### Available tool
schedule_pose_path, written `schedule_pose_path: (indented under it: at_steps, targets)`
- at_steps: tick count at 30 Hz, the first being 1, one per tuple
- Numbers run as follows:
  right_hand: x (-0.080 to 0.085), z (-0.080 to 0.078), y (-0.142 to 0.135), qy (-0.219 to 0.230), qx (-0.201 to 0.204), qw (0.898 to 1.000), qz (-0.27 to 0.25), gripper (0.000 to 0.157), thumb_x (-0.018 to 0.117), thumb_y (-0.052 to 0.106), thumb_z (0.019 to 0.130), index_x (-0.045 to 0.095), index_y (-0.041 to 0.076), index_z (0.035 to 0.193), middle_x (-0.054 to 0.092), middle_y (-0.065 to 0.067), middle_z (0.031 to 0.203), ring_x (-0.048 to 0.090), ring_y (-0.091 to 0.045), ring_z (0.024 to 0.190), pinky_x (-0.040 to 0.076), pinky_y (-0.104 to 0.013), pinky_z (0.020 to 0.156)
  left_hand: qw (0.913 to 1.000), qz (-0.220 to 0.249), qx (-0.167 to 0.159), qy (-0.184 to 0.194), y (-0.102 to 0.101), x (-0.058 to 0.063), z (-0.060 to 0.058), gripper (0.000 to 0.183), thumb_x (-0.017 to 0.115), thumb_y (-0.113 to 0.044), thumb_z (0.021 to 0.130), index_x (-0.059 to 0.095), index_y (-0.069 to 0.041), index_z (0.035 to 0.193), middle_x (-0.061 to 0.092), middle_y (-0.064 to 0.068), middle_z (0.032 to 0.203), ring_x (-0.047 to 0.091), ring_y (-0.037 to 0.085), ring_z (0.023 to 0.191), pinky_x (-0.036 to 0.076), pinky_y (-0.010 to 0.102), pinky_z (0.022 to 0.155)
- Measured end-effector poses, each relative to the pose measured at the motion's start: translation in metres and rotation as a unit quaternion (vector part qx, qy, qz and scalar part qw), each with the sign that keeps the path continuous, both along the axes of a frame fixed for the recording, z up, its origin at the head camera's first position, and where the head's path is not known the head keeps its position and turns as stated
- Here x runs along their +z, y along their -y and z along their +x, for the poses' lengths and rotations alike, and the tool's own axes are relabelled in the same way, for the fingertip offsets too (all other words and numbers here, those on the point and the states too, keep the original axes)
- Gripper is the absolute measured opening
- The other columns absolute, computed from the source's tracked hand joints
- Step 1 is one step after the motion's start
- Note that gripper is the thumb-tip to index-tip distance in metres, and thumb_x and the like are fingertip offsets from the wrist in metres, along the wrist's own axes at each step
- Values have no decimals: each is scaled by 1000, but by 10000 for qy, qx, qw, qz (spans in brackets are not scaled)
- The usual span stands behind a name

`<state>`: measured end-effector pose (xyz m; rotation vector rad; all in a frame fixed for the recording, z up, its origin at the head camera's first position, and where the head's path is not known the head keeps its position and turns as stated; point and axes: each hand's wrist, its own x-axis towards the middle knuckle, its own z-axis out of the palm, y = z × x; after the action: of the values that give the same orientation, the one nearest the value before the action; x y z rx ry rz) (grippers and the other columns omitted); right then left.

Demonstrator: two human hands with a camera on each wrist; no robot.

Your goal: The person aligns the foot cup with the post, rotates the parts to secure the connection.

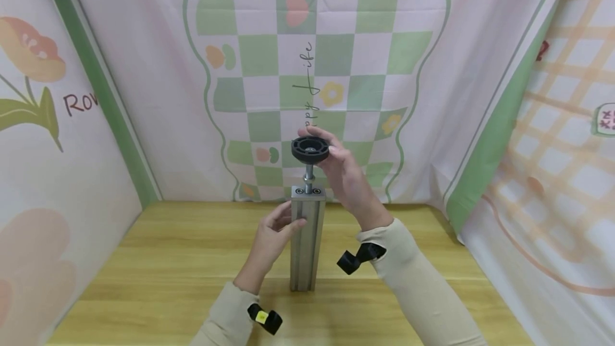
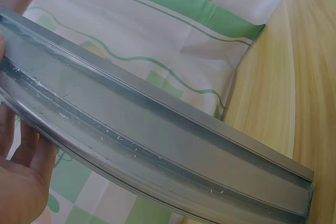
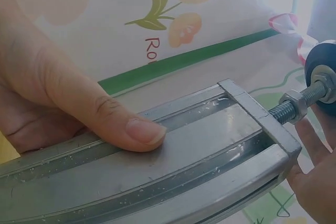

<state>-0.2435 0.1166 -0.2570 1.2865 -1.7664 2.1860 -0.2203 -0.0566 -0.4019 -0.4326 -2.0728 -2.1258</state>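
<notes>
An aluminium profile (image 1: pixel 307 244) stands upright on the wooden table, with grooves along its sides and an end plate (image 1: pixel 308 192) on top. From the plate rises the threaded stud of a levelling foot (image 1: pixel 310 149), which has a black round base and a nut (image 3: pixel 295 104) on its thread. My left hand (image 1: pixel 271 236) grips the upper part of the profile, its thumb (image 3: pixel 144 132) flat on one face. At the black base, my right hand (image 1: pixel 348 180) holds the rim between thumb and fingers. Part of the right fingers is hidden behind the base.
The wooden table (image 1: pixel 168 260) runs back to a hanging checkered cloth (image 1: pixel 333 57). Printed cloths also hang at both sides. A black strap mount sits on each wrist, the left one (image 1: pixel 265 318) with a yellow mark.
</notes>
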Motion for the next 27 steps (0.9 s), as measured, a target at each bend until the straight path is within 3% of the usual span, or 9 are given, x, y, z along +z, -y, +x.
schedule_pose_path:
  at_steps: [9, 13, 16, 19, 22, 27]
  targets:
    - [-6, -5, -2, -398, -530, 9975, -237, 40, 40, 20, 97, 55, 10, 133, 47, -22, 145, 44, -34, 134, 27, -46, 114, 10000, -16, 32, -2, 0, 0, 0, 60, 79, -26, 89, 56, -9, 142, 65, 9, 126, 63, 25, 112, 52, 39, 93]
    - [-8, -1, -3, -548, -1047, 9929, -150, 31, 48, 22, 96, 57, 17, 125, 46, -25, 145, 48, -32, 130, 36, -41, 110, 10000, -30, 8, -46, 0, 0, 0, 59, 79, -27, 89, 57, -10, 141, 65, 9, 126, 64, 24, 112, 52, 40, 94]
    - [-7, 2, -2, -536, -1354, 9893, -88, 28, 55, 23, 93, 56, 17, 120, 49, -20, 140, 55, -31, 119, 47, -36, 100, 10000, -41, -3, -84, 0, 0, 0, 58, 78, -26, 90, 57, -10, 141, 66, 9, 126, 64, 25, 112, 52, 40, 93]
    - [-5, 4, 1, -746, -1630, 9838, -23, 31, 62, 21, 91, 53, 10, 119, 53, -12, 129, 55, -29, 108, 46, -32, 95, 9999, -60, -27, -137, 0, 0, 0, 57, 78, -26, 90, 58, -11, 141, 66, 9, 126, 63, 25, 111, 53, 39, 92]
    - [-3, 6, 3, -1043, -2033, 9734, 165, 38, 68, 22, 89, 50, 5, 118, 52, -7, 121, 52, -27, 101, 41, -35, 92, 9997, -69, -65, -208, 1, 0, 0, 54, 77, -25, 91, 59, -13, 140, 66, 8, 125, 64, 24, 111, 53, 39, 92]
    - [0, 9, 4, -1299, -2434, 9599, 502, 48, 69, 27, 89, 48, 1, 124, 47, -9, 124, 49, -25, 104, 38, -43, 94, 9996, -84, -74, -243, 1, 1, 0, 51, 77, -24, 91, 60, -14, 139, 66, 8, 125, 64, 24, 111, 53, 39, 92]
